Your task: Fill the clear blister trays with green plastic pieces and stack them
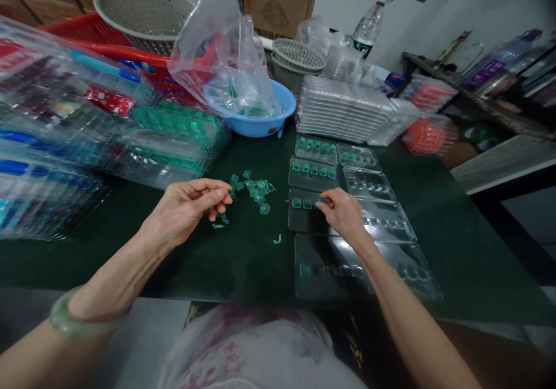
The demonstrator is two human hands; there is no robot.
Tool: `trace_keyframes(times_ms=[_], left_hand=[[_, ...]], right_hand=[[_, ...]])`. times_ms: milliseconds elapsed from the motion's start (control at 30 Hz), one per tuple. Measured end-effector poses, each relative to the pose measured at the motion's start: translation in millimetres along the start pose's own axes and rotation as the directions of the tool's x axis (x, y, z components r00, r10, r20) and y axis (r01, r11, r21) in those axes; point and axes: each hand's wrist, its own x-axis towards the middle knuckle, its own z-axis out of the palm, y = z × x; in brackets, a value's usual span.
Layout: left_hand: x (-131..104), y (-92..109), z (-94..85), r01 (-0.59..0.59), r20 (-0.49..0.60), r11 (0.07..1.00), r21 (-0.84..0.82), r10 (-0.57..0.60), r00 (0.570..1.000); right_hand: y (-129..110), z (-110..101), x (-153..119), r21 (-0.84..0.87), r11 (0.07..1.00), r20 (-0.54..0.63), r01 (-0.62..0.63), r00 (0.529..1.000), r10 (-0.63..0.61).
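My left hand (191,206) is closed in a pinch just left of a loose pile of translucent teal plastic cubes (258,189). Whatever its fingertips may hold cannot be made out. My right hand (343,212) pinches a small teal cube (321,202), mostly covered by the fingers, over a clear plastic tray (297,221). Two more cubes (296,203) sit in that tray's row, left of the fingers. Behind it, another clear tray (295,180) carries a row of several teal cubes. The nearest clear tray (313,287) has one teal piece (305,270) at its left end.
On the green table (243,267) lie small teal scraps (277,239). A blue basin (249,125) with a plastic bag stands behind the pile. Stacked clear trays (343,111) rise at the back. Packaged goods (47,186) crowd the left, beside a red basket (160,79).
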Motion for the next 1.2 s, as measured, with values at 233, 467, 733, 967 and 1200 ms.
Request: trace_keyframes(times_ms=[233,467,733,967,1200], left_hand=[[1.6,-6.0,-6.6,-0.016,-0.022,1.0,0.027,0.016,1.0],[8.3,-1.3,-13.0,-0.086,-0.11,0.986,0.141,0.102,0.989],[22.7,-13.3,-21.5,-0.193,0.036,0.649,0.736,0.246,0.969],[28.4,-26.2,-19.7,-0.26,0.178,0.427,0.866,0.223,0.958],[31.6,-26.0,-20.8,-0.226,0.149,0.541,0.81,0.183,0.972]], right_hand=[[13.0,-0.2,-1.4,0.125,0.989,0.073,0.077,0.994,-0.087],[11.5,1.0,2.6,0.047,0.975,0.143,0.219,0.964,-0.223],[4.3,-0.2,-3.7,-0.117,0.942,0.164,0.316,0.941,-0.295],[-20.2,-14.2,-11.3,-0.044,0.974,-0.008,0.224,0.974,-0.225],[-77.1,2.1,-14.6,0.337,0.901,0.103,0.275,0.94,-0.325]])
